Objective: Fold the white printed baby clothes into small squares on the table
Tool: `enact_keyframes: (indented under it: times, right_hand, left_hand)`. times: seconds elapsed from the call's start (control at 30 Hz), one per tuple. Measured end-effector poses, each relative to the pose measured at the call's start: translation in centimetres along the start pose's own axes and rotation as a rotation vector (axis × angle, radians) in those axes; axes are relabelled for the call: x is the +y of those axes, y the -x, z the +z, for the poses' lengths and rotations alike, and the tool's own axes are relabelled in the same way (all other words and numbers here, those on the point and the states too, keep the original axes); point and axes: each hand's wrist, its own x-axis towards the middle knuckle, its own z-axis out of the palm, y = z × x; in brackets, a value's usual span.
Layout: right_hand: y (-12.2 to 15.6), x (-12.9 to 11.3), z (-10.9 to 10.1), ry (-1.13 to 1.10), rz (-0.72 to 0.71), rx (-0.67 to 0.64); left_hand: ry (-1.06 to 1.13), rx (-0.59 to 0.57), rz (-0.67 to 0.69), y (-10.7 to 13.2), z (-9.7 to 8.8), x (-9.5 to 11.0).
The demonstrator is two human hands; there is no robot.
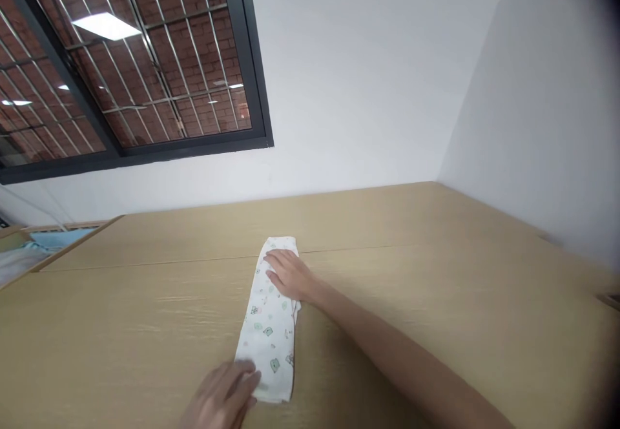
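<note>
On the tabletop (436, 274): a folded, printed white cloth (270, 325) lying lengthwise.
Both hands rest open and flat on it, seemingly to hold the fold: right hand (289, 275) near the far end, left hand (223, 395) at the near corner. Window (121, 61) beyond.

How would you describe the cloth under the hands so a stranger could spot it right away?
Start at the wide wooden table below the barred window. Near its middle lies a cloth, folded into a long narrow strip, with the right hand flat on its far end and the left hand on its near end. It is white with small green prints.
</note>
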Motion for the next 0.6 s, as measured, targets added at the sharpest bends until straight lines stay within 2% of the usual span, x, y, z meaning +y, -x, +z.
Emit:
enact_keyframes:
  times: [0.13,0.27,0.37,0.47,0.53,0.6]
  right_hand:
    - [3.4,-5.6,-3.6,-0.178,-0.006,-0.105]
    - [7.2,-10.2,-7.0,-0.297,-0.056,-0.311]
    - [9.2,-11.7,-7.9,-0.26,-0.073,-0.382]
    - [10.5,-12.1,-7.4,-0.156,-0.103,-0.408]
    - [11.2,-12.3,-7.1,-0.09,-0.114,-0.42]
    - [11.8,-12.7,-7.4,-0.075,-0.097,-0.436]
  left_hand:
    - [-0.071,-0.016,-0.001,-1.7,-1.0,-0.5]
    - [-0.198,0.033,0.042,-1.7,0.2,-0.8]
    - [-0.272,0.081,0.05,-1.5,1.2,-1.0]
    - [-0.208,0.084,-0.008,-1.7,1.3,-0.4]
    - [-0.04,0.013,-0.087,-2.2,0.4,0.6]
    - [0.189,-0.154,-0.179,-3.0,-1.3,1.6]
